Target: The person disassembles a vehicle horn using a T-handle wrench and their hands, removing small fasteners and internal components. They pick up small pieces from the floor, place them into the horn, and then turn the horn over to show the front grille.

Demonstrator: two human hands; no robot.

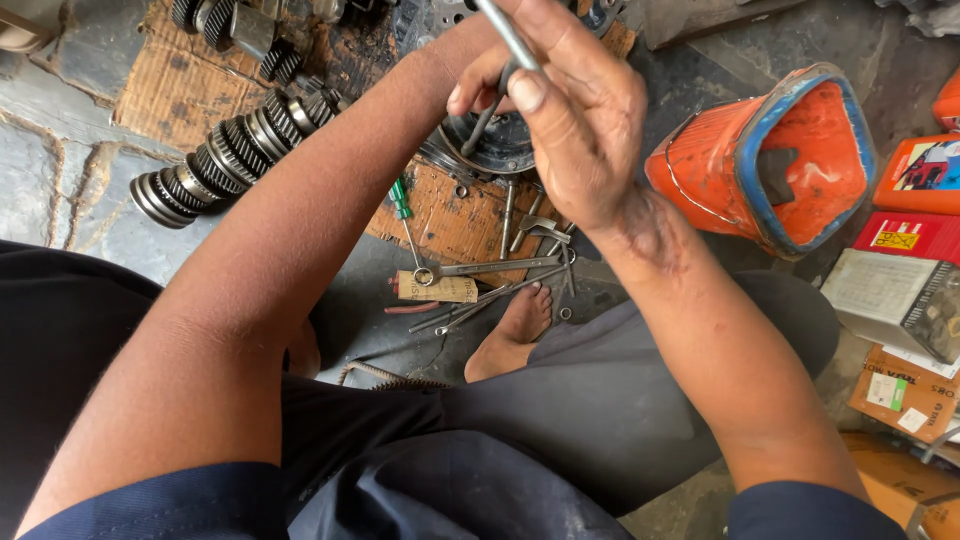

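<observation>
On the stone floor (60,180), greasy cardboard (450,215) is laid out; a gear shaft (225,155) and loose wrenches (500,268) rest on it. A metal rod (505,32) is pinched in the right hand (585,120), above a round metal part (500,145). The left hand (480,85) is largely hidden; its grip cannot be told. An orange plastic container (770,160) lies tipped beside cartons (915,235).

Shiny steel rod (505,35), oily metal gear shaft (225,150), worn cardboard (455,215), scuffed orange plastic bucket (700,165), rough stone floor (60,190).
</observation>
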